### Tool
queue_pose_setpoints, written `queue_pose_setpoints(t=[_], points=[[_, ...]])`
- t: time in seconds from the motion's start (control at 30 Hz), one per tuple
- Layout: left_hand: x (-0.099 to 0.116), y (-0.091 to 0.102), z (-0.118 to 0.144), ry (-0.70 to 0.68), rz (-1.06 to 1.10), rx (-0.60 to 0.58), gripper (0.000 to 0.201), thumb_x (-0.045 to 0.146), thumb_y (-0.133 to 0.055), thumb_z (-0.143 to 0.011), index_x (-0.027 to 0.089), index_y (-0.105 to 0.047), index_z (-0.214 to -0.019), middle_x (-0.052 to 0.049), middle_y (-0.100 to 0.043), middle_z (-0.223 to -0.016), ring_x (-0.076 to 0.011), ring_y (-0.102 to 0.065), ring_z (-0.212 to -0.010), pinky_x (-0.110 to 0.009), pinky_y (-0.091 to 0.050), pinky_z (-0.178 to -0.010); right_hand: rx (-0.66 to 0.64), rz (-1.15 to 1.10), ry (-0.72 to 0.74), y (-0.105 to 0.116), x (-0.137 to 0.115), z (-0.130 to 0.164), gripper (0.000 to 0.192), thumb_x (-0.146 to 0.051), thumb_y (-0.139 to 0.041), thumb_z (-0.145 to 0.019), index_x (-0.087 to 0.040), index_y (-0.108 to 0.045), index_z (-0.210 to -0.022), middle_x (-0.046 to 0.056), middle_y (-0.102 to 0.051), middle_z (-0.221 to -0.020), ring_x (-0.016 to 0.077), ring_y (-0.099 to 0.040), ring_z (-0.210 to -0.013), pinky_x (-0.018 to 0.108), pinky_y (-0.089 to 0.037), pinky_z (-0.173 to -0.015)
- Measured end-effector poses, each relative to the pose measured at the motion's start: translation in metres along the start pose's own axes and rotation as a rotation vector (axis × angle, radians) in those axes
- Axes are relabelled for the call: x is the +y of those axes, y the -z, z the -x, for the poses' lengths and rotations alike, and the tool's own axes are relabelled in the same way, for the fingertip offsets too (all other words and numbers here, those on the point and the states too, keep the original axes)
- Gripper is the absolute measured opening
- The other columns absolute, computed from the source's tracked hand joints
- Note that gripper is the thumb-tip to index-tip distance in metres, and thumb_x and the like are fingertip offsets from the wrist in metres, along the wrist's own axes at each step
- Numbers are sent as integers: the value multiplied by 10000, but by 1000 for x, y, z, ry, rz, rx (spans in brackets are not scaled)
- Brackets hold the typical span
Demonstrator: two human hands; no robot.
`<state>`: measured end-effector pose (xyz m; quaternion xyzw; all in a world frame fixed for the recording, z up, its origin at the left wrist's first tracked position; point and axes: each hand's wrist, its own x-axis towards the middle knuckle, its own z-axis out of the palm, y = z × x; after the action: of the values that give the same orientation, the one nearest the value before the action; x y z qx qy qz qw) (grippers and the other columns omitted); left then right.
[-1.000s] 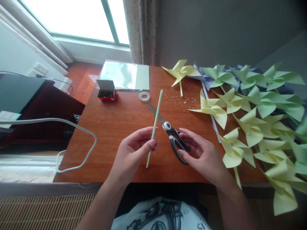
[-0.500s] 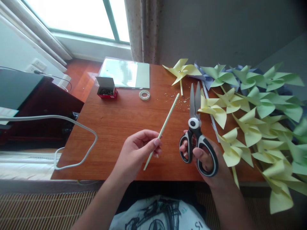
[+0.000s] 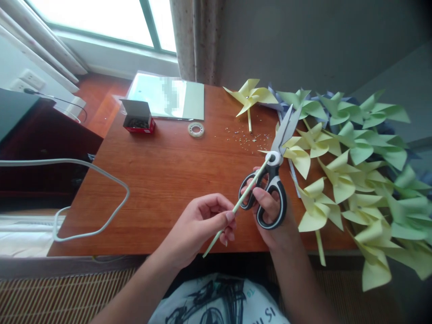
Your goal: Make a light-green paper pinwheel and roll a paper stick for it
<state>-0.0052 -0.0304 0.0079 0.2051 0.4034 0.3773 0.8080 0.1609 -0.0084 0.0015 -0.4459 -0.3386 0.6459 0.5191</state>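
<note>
Left hand (image 3: 202,222) pinching straw (image 3: 236,208), right hand (image 3: 270,211) gripping scissors (image 3: 274,173) — straw tip at blades.

Both forearms are bare from the bottom edge of the view up to the wrists, with no sleeves, watch, bracelet or rings showing. The left hand (image 3: 202,225) has short, neatly trimmed fingernails with a pale gloss, and the right hand (image 3: 273,213) is likewise unadorned. Low in the view lies a white printed cotton garment (image 3: 216,301) with black sketch-like line drawings and dark lettering.
</note>
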Motion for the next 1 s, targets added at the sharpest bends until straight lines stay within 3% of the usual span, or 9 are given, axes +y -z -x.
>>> queue_pose_setpoints(t=[0.3, 0.67, 1.0], points=[[-2, 2, -1, 123, 114, -99, 172, 260, -783, -852, 116, -701, -805, -17, -685, -661, -84, -651, -519, -134, -512, -472, 30, -157, -15, -1, 6, 1, 359, -230, -757, -839, -269, -619, -1169, -5, -680, -939, 170, -669, -758, 276, -541, -640], [-7, 0, 0, 116, 131, -113, 147, 233, -731, -895, 95, -739, -845, -30, -683, -687, -79, -651, -541, -137, -531, -499, 51, -151, -32, -12, 1, 3, 303, -243, -771, -828, -251, -625, -1093, -30, -625, -877, 131, -567, -742, 249, -448, -656], [-7, -2, 0, 122, 118, -126, 197, 285, -719, -902, 99, -763, -856, -37, -674, -678, -84, -645, -542, -137, -508, -489, 96, -180, -39, -19, 0, 6, 300, -223, -787, -806, -255, -638, -1065, -44, -588, -846, 126, -549, -755, 243, -445, -657]])
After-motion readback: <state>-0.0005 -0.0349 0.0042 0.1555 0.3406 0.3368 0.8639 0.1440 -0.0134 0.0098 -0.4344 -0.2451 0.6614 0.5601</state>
